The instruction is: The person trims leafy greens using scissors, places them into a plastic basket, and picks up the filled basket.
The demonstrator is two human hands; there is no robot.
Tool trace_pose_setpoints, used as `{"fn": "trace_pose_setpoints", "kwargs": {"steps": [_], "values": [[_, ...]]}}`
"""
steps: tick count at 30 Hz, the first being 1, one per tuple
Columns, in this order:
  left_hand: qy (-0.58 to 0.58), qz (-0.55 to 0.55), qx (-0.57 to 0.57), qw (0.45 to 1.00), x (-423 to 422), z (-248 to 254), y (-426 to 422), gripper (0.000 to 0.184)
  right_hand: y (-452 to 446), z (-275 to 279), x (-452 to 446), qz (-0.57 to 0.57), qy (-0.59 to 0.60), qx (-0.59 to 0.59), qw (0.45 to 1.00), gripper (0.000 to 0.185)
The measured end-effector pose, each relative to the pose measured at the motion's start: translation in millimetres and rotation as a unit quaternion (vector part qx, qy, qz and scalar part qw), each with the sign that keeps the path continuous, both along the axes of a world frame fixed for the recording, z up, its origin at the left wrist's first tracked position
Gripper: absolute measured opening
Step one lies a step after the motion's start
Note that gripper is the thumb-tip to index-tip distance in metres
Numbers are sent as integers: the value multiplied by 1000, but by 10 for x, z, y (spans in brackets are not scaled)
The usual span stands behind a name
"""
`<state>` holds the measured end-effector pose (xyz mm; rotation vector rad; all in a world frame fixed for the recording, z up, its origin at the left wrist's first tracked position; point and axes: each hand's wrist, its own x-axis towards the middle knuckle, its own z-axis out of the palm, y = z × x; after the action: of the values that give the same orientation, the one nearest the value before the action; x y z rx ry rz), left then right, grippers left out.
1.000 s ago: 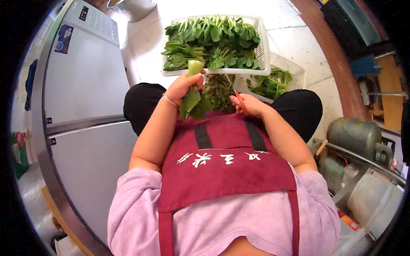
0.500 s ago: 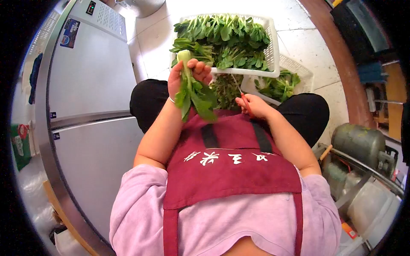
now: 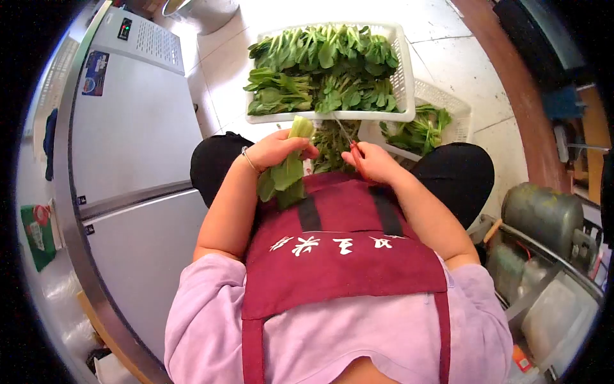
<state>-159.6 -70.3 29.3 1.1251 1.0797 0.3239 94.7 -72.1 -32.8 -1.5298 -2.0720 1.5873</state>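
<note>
In my left hand [image 3: 279, 151] is a head of bok choy [image 3: 286, 174], its pale base pointing up and away and its leaves hanging over my wrist toward the apron. My right hand [image 3: 373, 161] grips red-handled scissors [image 3: 357, 157], whose metal blades point up and left toward the front of a white basket [image 3: 407, 89]. Rows of bok choy [image 3: 332, 51] fill that basket. Below its front rim, between my knees, lies a heap of darker greens [image 3: 332, 146], partly hidden by my hands.
A second white basket [image 3: 462, 112] with loose leafy greens [image 3: 425, 128] stands at the right, partly under the first. The white fridge [image 3: 137, 115] runs along my left. A metal cylinder [image 3: 540, 214] and a rack stand at the right. A metal pot [image 3: 208, 13] is at the back.
My left hand has turned over and come down, so the bok choy is lower and nearer the scissors. My right hand has shifted slightly left. The whole view has moved a little.
</note>
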Motion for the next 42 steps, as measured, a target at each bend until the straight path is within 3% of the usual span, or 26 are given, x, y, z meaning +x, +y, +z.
{"fn": "trace_pose_setpoints", "kwargs": {"steps": [2, 4, 6, 8, 9, 12, 18, 21, 25, 26, 28, 29, 30, 33, 35, 38, 40, 42], "values": [[8, 97, -118, 988, 15, -39, 54, 39, 57, 30, 31, -35, 8, 6, 999, 46], [-73, 128, -121, 982, 2, -71, 116, 34, 77, 12, 34, -59, 15, -3, 998, 47], [-74, 142, -81, 984, 32, -103, 176, 36, 76, -22, 43, -84, 58, 11, 995, 46], [-13, 123, 33, 992, -3, -63, 242, 38, 78, -61, 55, -82, 76, -3, 994, 46], [13, 106, -3, 994, -75, -23, 328, 45, 71, -72, 56, -82, 93, -18, 992, 45], [-60, 242, 1, 968, -174, 37, 518, 37, 54, 5, 57, -81, 81, 10, 993, 45], [72, 288, 118, 948, -428, 395, 1144, 28, 40, 124, 57, -46, 79, 32, 995, 43], [102, 321, 124, 934, -329, 573, 1373, 26, 48, 131, 58, -39, 87, 18, 995, 44], [65, 264, 54, 961, -252, 285, 1809, 23, 21, 43, 8, -48, 107, -4, 993, 44], [61, 259, 58, 962, -172, 255, 1907, 23, 28, 64, 13, -19, 82, 38, 996, 44], [134, 245, 36, 959, 230, 294, 2041, 21, 28, 21, -20, 1, 63, 37, 997, 44], [74, 228, 51, 969, 377, 235, 2107, 22, 29, 38, -13, 10, 47, 35, 998, 45], [84, 221, 18, 971, 572, 240, 2177, 22, 18, -26, -34, 8, 44, 32, 998, 45], [128, 174, 55, 975, 994, 22, 2479, 24, 30, 18, -24, 24, 51, 10, 998, 44], [270, 88, 158, 946, 1227, -30, 2618, 33, 39, -1, -14, 23, 53, -2, 998, 44], [289, 22, 204, 935, 1321, -460, 2998, 44, 40, -60, -7, 24, 73, -27, 997, 44], [330, 10, 166, 929, 1465, -517, 3138, 51, 49, -15, 22, 20, 65, -14, 998, 43], [335, 70, 191, 920, 1571, -601, 3166, 53, 95, 59, 63, 21, 71, -34, 997, 43]]}}
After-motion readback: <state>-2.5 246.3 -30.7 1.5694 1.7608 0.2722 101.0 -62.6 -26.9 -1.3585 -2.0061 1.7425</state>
